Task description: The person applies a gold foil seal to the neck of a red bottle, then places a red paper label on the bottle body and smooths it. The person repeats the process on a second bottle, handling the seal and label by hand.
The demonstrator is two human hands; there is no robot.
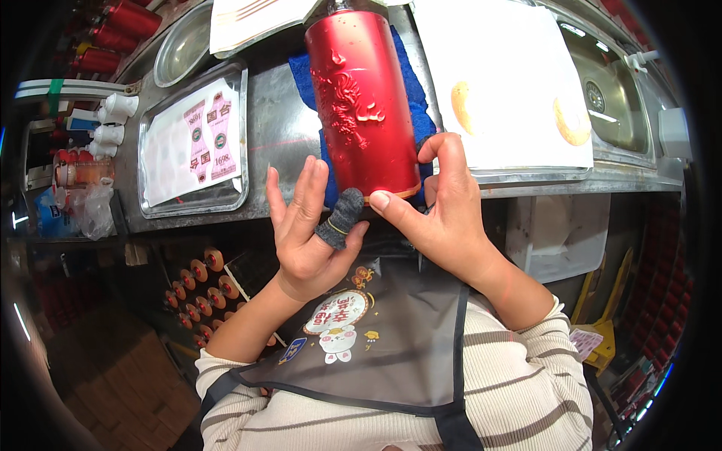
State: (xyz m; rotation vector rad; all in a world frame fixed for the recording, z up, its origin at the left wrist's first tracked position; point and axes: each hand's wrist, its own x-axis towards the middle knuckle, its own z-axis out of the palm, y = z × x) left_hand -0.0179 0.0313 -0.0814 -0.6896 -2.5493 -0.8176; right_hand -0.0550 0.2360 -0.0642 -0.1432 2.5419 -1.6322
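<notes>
A shiny red bottle point(361, 113) with a raised relief on its side lies on a blue cloth point(414, 71), its base toward me. At the base rim, the thumb of my right hand point(451, 214) presses the edge, while its bent index finger touches the bottle's right side. Below that palm shows a thin pointed thing, too little of it visible to name. My left hand point(304, 237) is just left of the base, fingers spread. A grey knitted finger cover point(344, 218) sits on its index finger, close to the rim.
Left of the bottle, a metal tray point(242, 150) holds pink-printed labels point(210, 139) on white paper. On the right lies a white sheet point(511, 90) with yellowish stains, beside a metal sink point(620, 113). A metal bowl point(184, 45) stands at the back left.
</notes>
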